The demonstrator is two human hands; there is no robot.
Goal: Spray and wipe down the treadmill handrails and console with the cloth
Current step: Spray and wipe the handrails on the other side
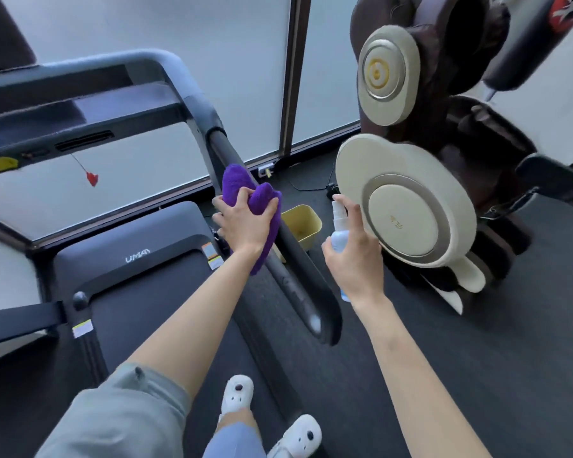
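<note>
At frame centre I see the purple cloth (250,206) bunched on the treadmill's right handrail (288,259), gripped and pressed there by my left hand (244,223). Just right of the rail, my right hand (353,256) curls around a small spray bottle (338,231), held clear of it. The console (47,127) sits upper left; a yellow bin (303,223) stands on the floor between rail and bottle.

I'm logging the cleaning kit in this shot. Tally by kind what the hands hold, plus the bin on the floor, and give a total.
Purple cloth: 1, gripped by the left hand on the handrail
Spray bottle: 1, held by the right hand
Yellow bin: 1, on the floor beyond the handrail
Total: 3
</note>
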